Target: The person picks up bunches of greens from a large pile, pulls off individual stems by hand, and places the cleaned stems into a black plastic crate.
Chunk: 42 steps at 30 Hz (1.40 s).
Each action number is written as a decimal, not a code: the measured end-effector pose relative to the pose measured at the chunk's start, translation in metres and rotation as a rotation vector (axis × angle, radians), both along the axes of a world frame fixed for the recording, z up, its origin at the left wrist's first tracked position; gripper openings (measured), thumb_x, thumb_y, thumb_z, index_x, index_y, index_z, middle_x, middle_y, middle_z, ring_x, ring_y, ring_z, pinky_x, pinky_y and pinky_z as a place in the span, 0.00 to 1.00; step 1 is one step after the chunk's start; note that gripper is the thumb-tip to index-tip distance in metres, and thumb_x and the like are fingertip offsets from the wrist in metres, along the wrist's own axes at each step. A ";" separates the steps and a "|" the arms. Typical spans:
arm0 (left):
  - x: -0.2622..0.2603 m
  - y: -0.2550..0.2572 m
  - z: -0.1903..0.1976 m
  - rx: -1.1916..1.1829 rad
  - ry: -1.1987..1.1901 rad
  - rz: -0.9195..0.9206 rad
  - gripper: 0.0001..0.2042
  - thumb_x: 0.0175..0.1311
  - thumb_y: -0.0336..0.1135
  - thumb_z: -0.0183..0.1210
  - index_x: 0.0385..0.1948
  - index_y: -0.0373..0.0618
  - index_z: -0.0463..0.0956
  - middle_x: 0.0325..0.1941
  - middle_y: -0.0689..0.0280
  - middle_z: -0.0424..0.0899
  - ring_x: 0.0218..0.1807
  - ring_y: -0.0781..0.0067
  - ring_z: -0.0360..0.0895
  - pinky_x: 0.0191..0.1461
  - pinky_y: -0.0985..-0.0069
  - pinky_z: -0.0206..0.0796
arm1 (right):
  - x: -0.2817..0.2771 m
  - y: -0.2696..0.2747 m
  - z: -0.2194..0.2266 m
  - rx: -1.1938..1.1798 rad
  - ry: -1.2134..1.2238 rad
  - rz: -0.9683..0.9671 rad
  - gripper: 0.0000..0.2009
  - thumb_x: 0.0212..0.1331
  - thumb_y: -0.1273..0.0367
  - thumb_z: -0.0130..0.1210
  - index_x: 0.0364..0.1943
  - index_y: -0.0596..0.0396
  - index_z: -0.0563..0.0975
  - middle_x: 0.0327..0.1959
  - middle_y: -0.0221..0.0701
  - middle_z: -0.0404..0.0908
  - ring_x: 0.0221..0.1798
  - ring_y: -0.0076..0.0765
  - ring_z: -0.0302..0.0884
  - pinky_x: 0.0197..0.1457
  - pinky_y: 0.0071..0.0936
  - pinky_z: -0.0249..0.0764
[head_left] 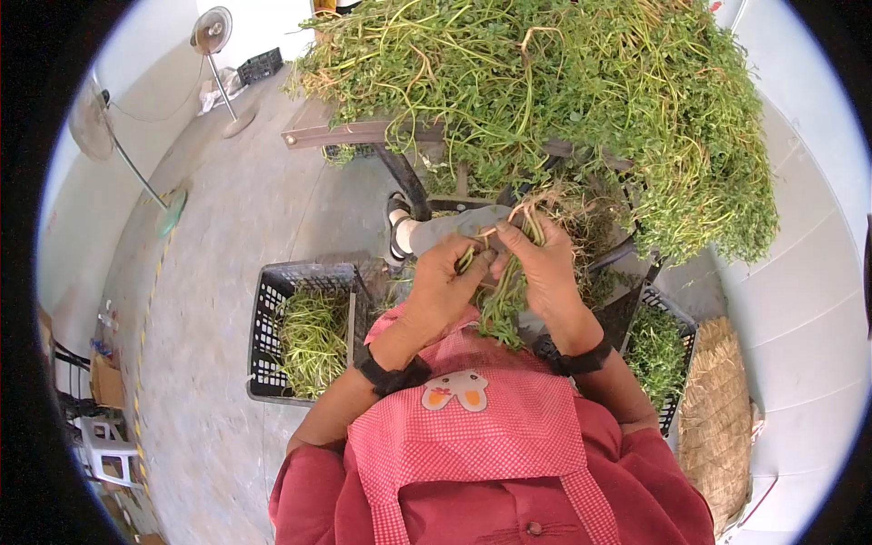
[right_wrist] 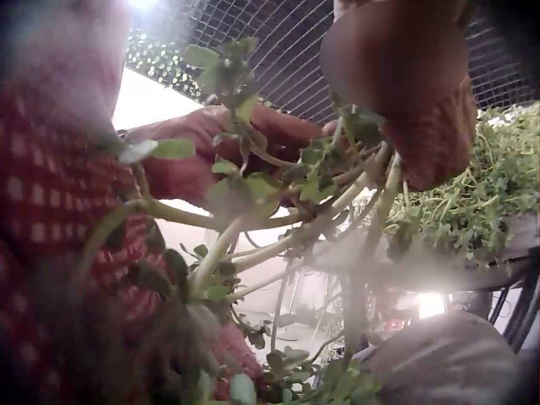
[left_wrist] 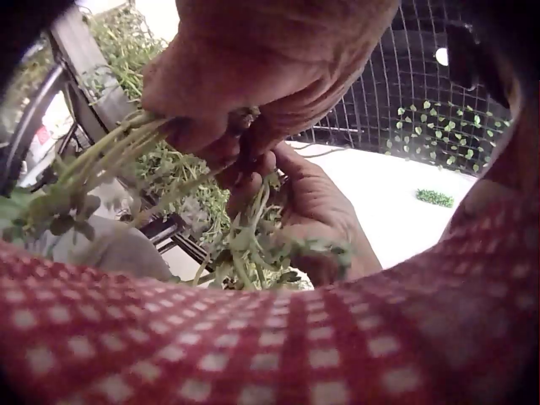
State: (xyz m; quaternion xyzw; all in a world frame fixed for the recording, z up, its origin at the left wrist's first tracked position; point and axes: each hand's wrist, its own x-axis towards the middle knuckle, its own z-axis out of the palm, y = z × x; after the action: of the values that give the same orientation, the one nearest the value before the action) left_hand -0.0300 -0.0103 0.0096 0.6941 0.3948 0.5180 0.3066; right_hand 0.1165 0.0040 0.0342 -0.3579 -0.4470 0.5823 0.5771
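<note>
Both hands meet above the lap in the head view. The right hand (head_left: 548,268) grips a small bunch of green stems (head_left: 510,291), its roots (head_left: 538,202) sticking up past the fingers and its leaves hanging toward the apron. Close beside it, the left hand (head_left: 445,280) pinches short stems between thumb and fingers. In the left wrist view the left hand (left_wrist: 270,63) is large at the top, with stems (left_wrist: 126,152) by its fingertips. Leafy stems (right_wrist: 295,228) cross the right wrist view in front of the left hand (right_wrist: 194,152).
A large heap of leafy plants (head_left: 545,82) covers the table (head_left: 318,127) ahead. A black crate (head_left: 263,363) with stems stands at the left, another crate (head_left: 670,409) with greens at the right, near a woven mat (head_left: 718,418). Two fans stand far left.
</note>
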 end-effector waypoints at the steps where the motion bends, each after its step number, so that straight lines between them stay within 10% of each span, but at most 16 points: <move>1: 0.000 -0.003 0.003 -0.183 -0.076 -0.067 0.08 0.65 0.33 0.53 0.33 0.36 0.73 0.22 0.71 0.75 0.25 0.85 0.67 0.28 0.82 0.59 | 0.000 0.000 -0.002 -0.013 0.017 0.004 0.09 0.56 0.71 0.59 0.38 0.59 0.74 0.27 0.29 0.78 0.19 0.21 0.73 0.22 0.16 0.69; 7: -0.009 0.000 -0.003 -0.194 -0.018 -0.031 0.09 0.67 0.34 0.50 0.34 0.37 0.75 0.20 0.72 0.73 0.23 0.85 0.67 0.26 0.82 0.60 | 0.013 0.008 0.001 0.283 -0.172 0.088 0.09 0.60 0.67 0.55 0.40 0.58 0.74 0.26 0.26 0.76 0.25 0.20 0.73 0.28 0.18 0.68; 20: -0.016 0.036 -0.029 -0.066 0.181 0.247 0.11 0.62 0.35 0.46 0.28 0.37 0.74 0.17 0.66 0.71 0.21 0.76 0.69 0.25 0.77 0.63 | 0.006 -0.013 0.011 0.097 -0.163 0.260 0.14 0.66 0.63 0.47 0.36 0.63 0.76 0.18 0.29 0.74 0.19 0.20 0.69 0.26 0.18 0.67; 23: -0.041 0.046 -0.041 -0.608 -0.427 0.310 0.12 0.63 0.37 0.48 0.21 0.42 0.72 0.14 0.76 0.63 0.15 0.82 0.62 0.13 0.82 0.54 | 0.013 -0.013 0.022 0.252 -0.109 0.257 0.15 0.67 0.62 0.44 0.39 0.63 0.73 0.19 0.33 0.78 0.20 0.27 0.74 0.27 0.23 0.72; 29: -0.049 0.010 -0.003 -0.635 -0.550 0.002 0.11 0.62 0.35 0.56 0.20 0.44 0.68 0.14 0.76 0.65 0.10 0.89 0.54 0.13 0.86 0.49 | 0.025 0.015 0.007 0.036 0.181 0.196 0.20 0.68 0.63 0.41 0.56 0.67 0.65 0.55 0.48 0.72 0.55 0.45 0.74 0.56 0.35 0.74; 42: -0.007 0.003 0.024 -0.296 -0.416 -0.144 0.08 0.57 0.36 0.63 0.25 0.42 0.78 0.19 0.74 0.75 0.13 0.91 0.58 0.14 0.87 0.44 | 0.014 0.019 0.002 -0.001 0.317 0.298 0.21 0.69 0.62 0.38 0.59 0.61 0.64 0.60 0.44 0.68 0.64 0.43 0.64 0.65 0.31 0.63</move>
State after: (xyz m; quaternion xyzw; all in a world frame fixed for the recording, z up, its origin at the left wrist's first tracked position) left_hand -0.0369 -0.0074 0.0337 0.5466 0.3440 0.5631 0.5155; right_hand 0.1302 0.0228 0.0367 -0.1922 -0.3982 0.7103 0.5476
